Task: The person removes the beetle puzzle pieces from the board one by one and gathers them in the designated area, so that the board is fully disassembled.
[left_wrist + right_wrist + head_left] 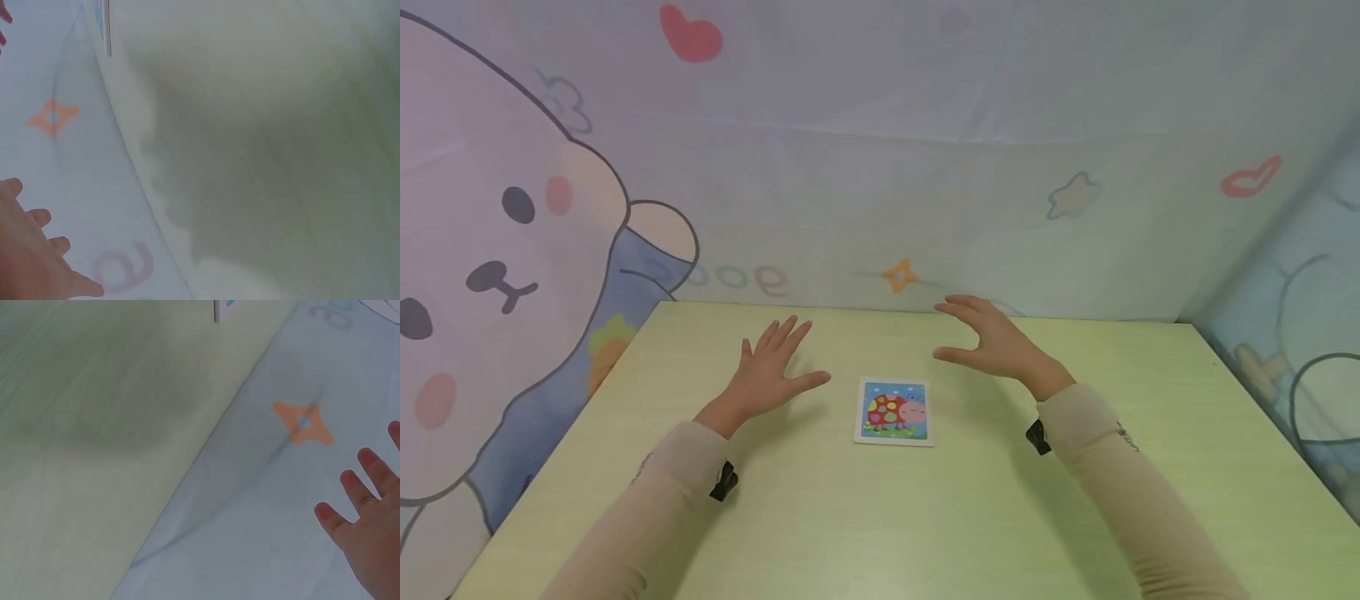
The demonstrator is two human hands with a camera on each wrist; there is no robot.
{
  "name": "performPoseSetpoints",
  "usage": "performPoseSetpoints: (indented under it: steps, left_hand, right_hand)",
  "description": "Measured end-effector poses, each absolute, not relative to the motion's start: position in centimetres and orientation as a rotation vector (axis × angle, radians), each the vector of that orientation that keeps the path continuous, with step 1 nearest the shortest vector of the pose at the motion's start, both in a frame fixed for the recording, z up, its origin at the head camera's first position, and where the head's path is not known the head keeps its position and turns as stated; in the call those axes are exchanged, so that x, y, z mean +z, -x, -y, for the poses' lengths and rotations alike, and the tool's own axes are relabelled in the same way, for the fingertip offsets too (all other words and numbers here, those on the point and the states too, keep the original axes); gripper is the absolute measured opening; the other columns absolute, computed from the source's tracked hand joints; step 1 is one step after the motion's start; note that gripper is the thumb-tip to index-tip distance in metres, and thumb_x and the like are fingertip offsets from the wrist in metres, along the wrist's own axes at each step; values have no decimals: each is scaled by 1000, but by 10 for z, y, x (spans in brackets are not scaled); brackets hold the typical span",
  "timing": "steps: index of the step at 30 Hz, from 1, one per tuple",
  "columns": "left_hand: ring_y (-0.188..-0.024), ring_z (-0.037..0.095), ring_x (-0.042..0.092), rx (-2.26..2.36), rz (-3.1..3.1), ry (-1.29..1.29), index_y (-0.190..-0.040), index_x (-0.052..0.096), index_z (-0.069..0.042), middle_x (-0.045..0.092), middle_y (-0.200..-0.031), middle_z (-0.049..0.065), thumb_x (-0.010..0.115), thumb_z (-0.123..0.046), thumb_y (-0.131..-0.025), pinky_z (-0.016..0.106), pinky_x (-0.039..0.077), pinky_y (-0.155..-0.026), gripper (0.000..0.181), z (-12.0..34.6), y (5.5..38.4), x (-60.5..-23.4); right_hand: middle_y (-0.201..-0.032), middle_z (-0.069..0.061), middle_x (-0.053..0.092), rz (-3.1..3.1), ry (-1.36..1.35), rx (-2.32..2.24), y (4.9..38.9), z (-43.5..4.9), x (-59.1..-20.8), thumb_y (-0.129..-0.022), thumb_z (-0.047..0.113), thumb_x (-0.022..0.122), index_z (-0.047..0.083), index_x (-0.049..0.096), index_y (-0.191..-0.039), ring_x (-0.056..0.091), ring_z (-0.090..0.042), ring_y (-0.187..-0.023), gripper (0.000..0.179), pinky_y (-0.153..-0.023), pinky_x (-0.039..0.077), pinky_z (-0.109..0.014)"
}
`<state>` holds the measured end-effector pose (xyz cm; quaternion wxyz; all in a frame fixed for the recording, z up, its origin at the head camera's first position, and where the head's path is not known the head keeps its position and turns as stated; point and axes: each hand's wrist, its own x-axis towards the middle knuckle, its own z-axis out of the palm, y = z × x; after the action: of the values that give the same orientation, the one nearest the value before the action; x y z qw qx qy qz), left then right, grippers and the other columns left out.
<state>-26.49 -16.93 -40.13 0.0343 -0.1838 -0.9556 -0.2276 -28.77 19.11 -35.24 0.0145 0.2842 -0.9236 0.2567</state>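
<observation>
So the ladybug picture [895, 412] lies flat on the table [880, 517], right in the gap between the 2 hands: off to the right of the left hand [767, 379], off to the left of the right hand [996, 343]. Both hands have fingers spread with nothing in them, and the shadows say they're hovering, not touching. Each thumb points roughly inward at it. Which hand's nearer? Honestly too close to call. The picture sits lower in the head view than the fingers, so probably a touch closer to the person. Looks near square, so can't tell a long axis.
</observation>
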Motion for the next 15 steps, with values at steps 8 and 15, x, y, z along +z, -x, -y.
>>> performPoseSetpoints:
  steps: [8, 15]
  left_hand:
    - [-146, 39, 7, -772, 2955, 609, -155, 22, -18, 20, -159, 12, 62, -58, -85, 73, -1, -106, 89, 147, 261, -409]
    - [-146, 40, 8, -801, 3023, 623, -155, 22, -17, 20, -158, 14, 60, -62, -85, 74, 0, -105, 91, 133, 257, -416]
  right_hand:
    - [-150, -12, 37, 2860, -995, 892, 293, -152, -367, -84, 40, 73, 11, 47, -143, 29, -32, -140, 70, -111, 29, -53]
    - [-145, -13, 42, 2894, -1030, 898, 297, -130, -385, -83, 35, 76, 11, 50, -141, 34, -31, -135, 68, -109, 32, -51]
